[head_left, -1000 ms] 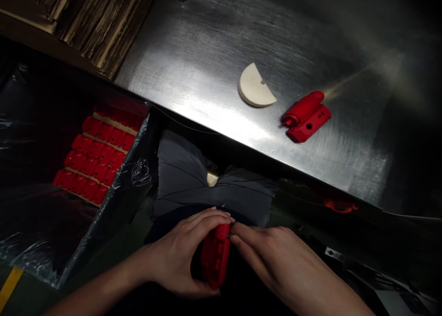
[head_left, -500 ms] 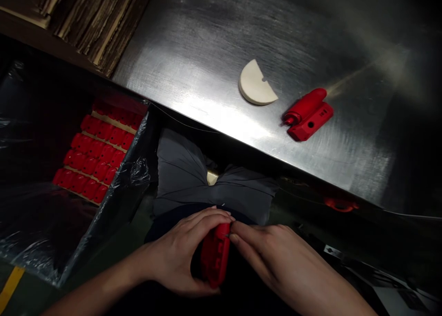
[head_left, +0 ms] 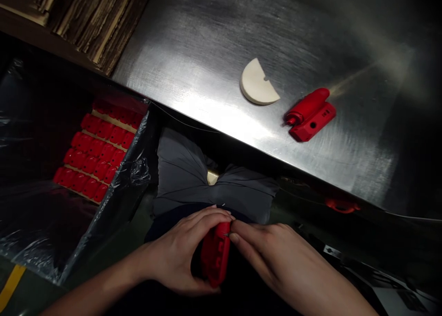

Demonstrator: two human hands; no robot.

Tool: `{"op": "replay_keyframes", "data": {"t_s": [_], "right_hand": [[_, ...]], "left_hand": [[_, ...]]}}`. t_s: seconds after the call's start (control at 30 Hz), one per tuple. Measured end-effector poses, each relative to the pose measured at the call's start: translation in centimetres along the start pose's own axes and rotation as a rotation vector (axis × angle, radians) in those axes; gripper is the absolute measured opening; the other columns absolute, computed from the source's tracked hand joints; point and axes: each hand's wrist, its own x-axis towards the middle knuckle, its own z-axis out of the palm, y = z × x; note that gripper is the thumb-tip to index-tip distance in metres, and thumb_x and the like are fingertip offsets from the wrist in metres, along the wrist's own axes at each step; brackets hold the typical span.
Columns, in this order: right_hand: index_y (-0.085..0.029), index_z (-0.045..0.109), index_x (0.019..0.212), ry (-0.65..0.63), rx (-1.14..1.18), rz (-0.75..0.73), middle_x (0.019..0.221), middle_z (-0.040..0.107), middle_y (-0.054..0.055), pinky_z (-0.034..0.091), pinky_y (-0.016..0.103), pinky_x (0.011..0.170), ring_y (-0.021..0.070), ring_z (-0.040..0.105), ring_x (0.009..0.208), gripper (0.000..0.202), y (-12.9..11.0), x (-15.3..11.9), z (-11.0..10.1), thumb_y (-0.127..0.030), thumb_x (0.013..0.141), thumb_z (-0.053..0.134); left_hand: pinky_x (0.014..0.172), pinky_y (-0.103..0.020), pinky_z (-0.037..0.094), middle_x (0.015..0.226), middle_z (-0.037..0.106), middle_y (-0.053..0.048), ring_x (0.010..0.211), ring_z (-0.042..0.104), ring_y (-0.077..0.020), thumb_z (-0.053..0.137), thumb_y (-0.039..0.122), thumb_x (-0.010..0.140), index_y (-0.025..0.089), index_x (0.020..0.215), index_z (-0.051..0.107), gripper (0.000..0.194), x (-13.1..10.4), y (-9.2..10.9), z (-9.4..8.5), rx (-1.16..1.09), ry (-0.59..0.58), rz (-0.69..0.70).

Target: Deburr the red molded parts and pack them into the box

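My left hand (head_left: 179,251) is wrapped around a red plastic part (head_left: 216,256), held upright over my lap below the table edge. My right hand (head_left: 276,261) presses its fingertips against the part's upper right edge, pinching something very small that I cannot make out. A second red plastic part (head_left: 310,114) lies on the steel table (head_left: 193,54), to the right of a cream half-disc (head_left: 257,83).
A box lined with clear plastic (head_left: 117,187) stands at my left, holding rows of several red parts (head_left: 98,152) separated by card strips. Stacked brown cardboard (head_left: 93,17) lies at the upper left. Another red piece (head_left: 340,205) shows under the table edge.
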Motion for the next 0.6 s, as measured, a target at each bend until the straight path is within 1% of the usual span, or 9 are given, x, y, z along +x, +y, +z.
{"op": "replay_keyframes", "data": {"t_s": [0.07,0.13,0.27,0.37,0.47,0.53,0.6], "right_hand": [[-0.032,0.07,0.109,-0.003,0.027,-0.016,0.092,0.077,-0.005,0.036,0.03,0.064,0.0145,0.071,0.072,0.03,0.1,-0.1,-0.2,-0.037,0.117,0.041],[-0.03,0.069,0.106,-0.023,0.046,-0.03,0.093,0.076,-0.005,0.036,0.03,0.064,0.014,0.069,0.072,0.03,0.2,-0.1,-0.5,-0.038,0.117,0.042],[-0.028,0.064,0.097,-0.034,0.044,-0.048,0.082,0.068,-0.005,0.037,0.03,0.067,0.0148,0.063,0.071,0.035,0.6,-0.1,-0.9,-0.043,0.117,0.04],[-0.026,0.063,0.092,-0.016,0.132,-0.066,0.079,0.064,-0.006,0.04,0.028,0.072,0.0141,0.06,0.073,0.039,1.1,0.2,-1.3,-0.046,0.117,0.04],[-0.024,0.062,0.089,0.071,0.295,-0.041,0.078,0.06,-0.005,0.041,0.026,0.07,0.0129,0.056,0.073,0.043,1.6,0.5,-1.4,-0.051,0.116,0.043],[-0.024,0.062,0.092,0.147,0.357,0.007,0.081,0.058,-0.004,0.04,0.025,0.064,0.013,0.054,0.073,0.039,2.0,0.6,-1.3,-0.054,0.113,0.049],[-0.024,0.061,0.097,0.186,0.373,0.04,0.086,0.059,-0.003,0.038,0.025,0.059,0.0134,0.054,0.075,0.035,2.2,0.9,-0.9,-0.054,0.112,0.052]], "left_hand": [[0.13,-0.057,0.04,0.159,0.054,-0.017,0.148,0.054,-0.0391,0.096,0.04,0.073,0.03,0.165,0.023,0.117,0.0,0.1,0.0,0.001,0.0,0.004],[0.13,-0.057,0.04,0.159,0.054,-0.017,0.148,0.054,-0.0392,0.096,0.04,0.073,0.031,0.165,0.022,0.119,0.1,0.2,-0.1,0.005,0.0,0.01],[0.131,-0.057,0.038,0.157,0.055,-0.015,0.145,0.056,-0.0385,0.095,0.04,0.074,0.031,0.165,0.021,0.118,0.5,0.5,-0.2,0.005,-0.002,0.025],[0.13,-0.055,0.039,0.155,0.056,-0.015,0.144,0.056,-0.0382,0.094,0.042,0.077,0.031,0.165,0.021,0.115,0.7,0.5,-0.2,0.01,0.013,0.033],[0.13,-0.055,0.039,0.156,0.055,-0.016,0.146,0.054,-0.0381,0.093,0.044,0.079,0.031,0.166,0.021,0.114,0.7,0.5,-0.1,0.039,0.033,0.028],[0.13,-0.054,0.039,0.156,0.055,-0.017,0.147,0.053,-0.0377,0.092,0.048,0.081,0.03,0.166,0.02,0.113,0.7,0.5,-0.1,0.066,0.039,0.027],[0.131,-0.055,0.037,0.156,0.056,-0.016,0.148,0.053,-0.0369,0.091,0.05,0.081,0.03,0.166,0.021,0.112,0.8,0.6,-0.1,0.082,0.037,0.025]]}}
